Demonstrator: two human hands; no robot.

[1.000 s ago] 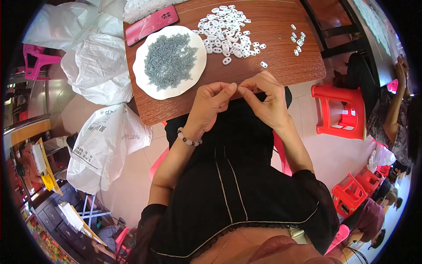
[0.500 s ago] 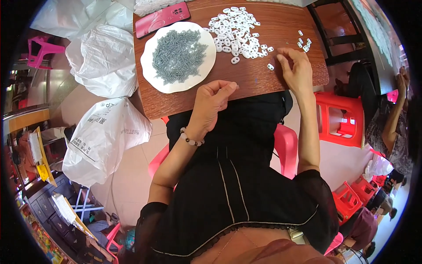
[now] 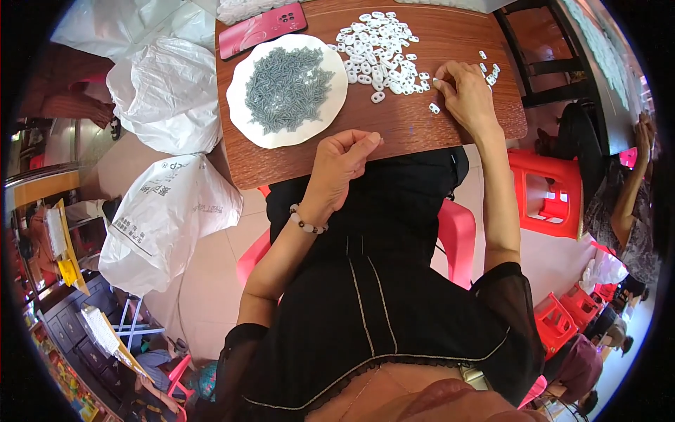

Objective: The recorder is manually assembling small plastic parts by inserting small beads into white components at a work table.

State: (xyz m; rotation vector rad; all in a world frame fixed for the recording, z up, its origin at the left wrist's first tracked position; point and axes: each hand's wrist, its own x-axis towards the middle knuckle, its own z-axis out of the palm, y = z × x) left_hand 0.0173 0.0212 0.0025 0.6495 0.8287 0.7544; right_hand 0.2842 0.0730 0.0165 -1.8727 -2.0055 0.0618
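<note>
My left hand (image 3: 346, 163) is closed in a pinch above the near edge of the brown table (image 3: 281, 165). A tiny bit shows at its fingertips, too small to name. A beaded bracelet circles that wrist. My right hand (image 3: 467, 97) is at the right side of the table, thumb and fingertips closed on a small white oval two-hole piece (image 3: 438, 83). To its left spreads a pile of white two-hole pieces (image 3: 376, 53); one loose piece (image 3: 434, 108) lies just below the fingertips. A scalloped white plate (image 3: 242, 119) on the left holds many short grey tube beads (image 3: 285, 88).
A pink-red phone (image 3: 264, 30) lies behind the plate. Several more white pieces (image 3: 490, 74) rest right of my hand. White sacks (image 3: 165, 98) stand left of the table. A red stool (image 3: 548, 193) stands at the right, and a co-worker's arm (image 3: 633, 176) shows beyond it.
My right hand has moved slightly left and away from me, its fingers closing on a white piece. My left hand has hardly moved. A passing person's leg now shows at the far left.
</note>
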